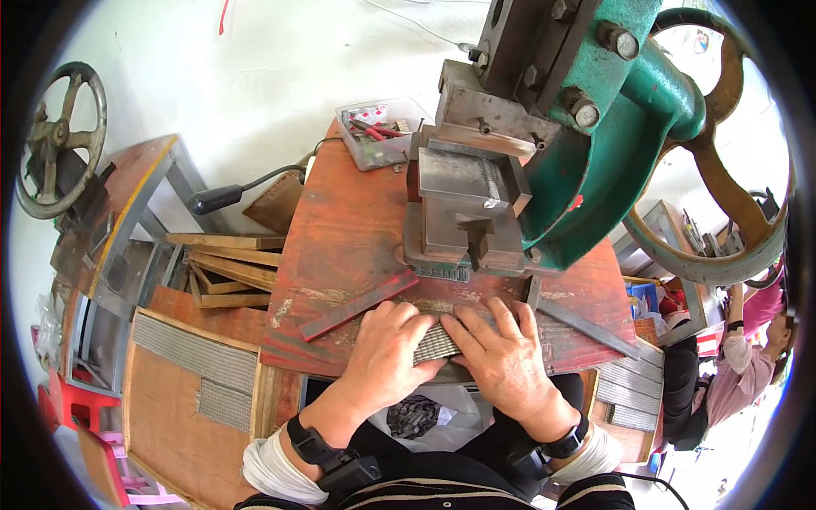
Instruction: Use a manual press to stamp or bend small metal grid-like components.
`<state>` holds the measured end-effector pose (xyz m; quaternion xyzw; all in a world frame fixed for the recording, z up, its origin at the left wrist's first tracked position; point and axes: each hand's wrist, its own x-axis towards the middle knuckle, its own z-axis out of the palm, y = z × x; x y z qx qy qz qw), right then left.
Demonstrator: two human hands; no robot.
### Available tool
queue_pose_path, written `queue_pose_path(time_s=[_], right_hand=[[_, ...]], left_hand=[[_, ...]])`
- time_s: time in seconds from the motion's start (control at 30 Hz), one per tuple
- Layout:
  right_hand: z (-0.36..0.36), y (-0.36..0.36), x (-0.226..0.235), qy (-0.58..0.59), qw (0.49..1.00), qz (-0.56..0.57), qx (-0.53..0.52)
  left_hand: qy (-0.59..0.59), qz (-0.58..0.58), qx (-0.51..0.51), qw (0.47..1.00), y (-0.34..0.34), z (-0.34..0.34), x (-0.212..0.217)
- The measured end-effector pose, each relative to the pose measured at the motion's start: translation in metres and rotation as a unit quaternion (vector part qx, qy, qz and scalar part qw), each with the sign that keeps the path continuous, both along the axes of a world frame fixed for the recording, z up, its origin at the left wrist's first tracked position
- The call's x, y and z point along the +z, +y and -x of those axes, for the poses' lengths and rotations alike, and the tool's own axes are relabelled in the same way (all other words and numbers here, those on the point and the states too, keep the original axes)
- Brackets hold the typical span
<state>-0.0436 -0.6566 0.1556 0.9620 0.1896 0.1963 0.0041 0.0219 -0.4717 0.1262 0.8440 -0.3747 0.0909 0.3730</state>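
Between my two hands, above the near edge of the red-brown table (327, 238), is a grey ridged metal strip (435, 343), like a row of small pieces side by side. My left hand (382, 348) grips its left end, thumb below and fingers on top. The other end is held by my right hand (507, 361), fingers bent over it. My fingers cover both ends. Just beyond my hands stands a green press (633, 157) with a steel die block (467, 212) under its ram. A red-edged flat bar (357, 306) lies close to my left fingers.
Wooden trays with rows of ridged strips flank me, one at left (191, 425), one at right (629, 391). A plastic bag (467, 421) below holds dark scraps. A steel bar (591, 330) lies at right. A tool box (382, 153) stands behind. Another person (739, 382) is far right.
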Motion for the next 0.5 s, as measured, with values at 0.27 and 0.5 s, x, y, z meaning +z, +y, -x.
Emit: queue_pose_path(time_s=[0.27, 0.5], right_hand=[[0.001, -0.008, 0.001, 0.003, 1.0, 0.004, -0.003], [0.0, -0.018, 0.008, 0.031, 0.999, -0.04, 0.011]], left_hand=[[-0.012, -0.026, 0.023, 0.999, -0.006, 0.006, 0.004], [-0.007, -0.038, 0.01, 0.999, -0.014, 0.001, 0.002]])
